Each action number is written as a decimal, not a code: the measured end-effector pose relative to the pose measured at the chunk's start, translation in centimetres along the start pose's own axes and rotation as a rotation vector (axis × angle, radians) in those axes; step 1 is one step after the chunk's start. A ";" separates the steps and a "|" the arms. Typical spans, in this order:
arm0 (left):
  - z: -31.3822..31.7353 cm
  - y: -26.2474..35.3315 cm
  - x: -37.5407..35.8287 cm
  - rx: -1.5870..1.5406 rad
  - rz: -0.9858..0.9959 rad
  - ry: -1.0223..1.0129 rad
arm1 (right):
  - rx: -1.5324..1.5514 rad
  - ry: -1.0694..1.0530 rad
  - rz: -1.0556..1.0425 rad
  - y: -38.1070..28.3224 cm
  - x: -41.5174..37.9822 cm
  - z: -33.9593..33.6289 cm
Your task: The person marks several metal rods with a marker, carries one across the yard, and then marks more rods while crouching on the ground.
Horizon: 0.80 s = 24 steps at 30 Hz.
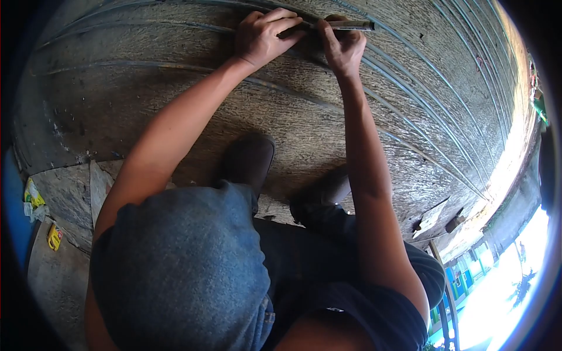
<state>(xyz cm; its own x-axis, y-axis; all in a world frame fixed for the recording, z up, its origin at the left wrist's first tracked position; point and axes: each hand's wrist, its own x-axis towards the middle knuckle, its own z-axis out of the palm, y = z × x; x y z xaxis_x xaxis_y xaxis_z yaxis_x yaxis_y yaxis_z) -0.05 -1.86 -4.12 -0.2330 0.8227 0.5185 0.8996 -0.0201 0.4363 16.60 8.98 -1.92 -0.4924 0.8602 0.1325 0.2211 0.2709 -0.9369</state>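
A dark marker-like pen lies across my right hand, whose thumb and fingers are closed around it near the top of the view. Just to its left, my left hand reaches toward the pen's left end, thumb and fingers drawn together; what they pinch is too small to tell. Both hands are over long thin metal rods that run across the rough board-like surface. The rods curve down toward the right.
My shoes stand on the surface below the hands. Yellow packets lie at the lower left. More rods run along the right side. Broken flat pieces lie at the lower right, near a bright edge.
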 end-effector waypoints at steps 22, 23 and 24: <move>-0.4 0.4 0.3 -0.012 0.009 -0.001 | -0.018 0.037 0.027 -0.3 0.0 0.3; -0.5 0.4 0.3 -0.015 0.008 -0.002 | -0.030 0.042 0.016 -0.4 0.1 0.3; -0.5 0.5 0.3 -0.018 0.008 -0.003 | -0.030 0.042 0.016 -0.6 0.1 0.3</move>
<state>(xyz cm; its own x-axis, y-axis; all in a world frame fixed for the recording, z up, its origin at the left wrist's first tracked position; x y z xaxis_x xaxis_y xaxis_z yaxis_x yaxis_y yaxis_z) 0.11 -1.90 -3.41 -0.2251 0.8242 0.5196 0.8944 -0.0367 0.4457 16.18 8.76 -1.47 -0.4527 0.8819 0.1316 0.2546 0.2693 -0.9288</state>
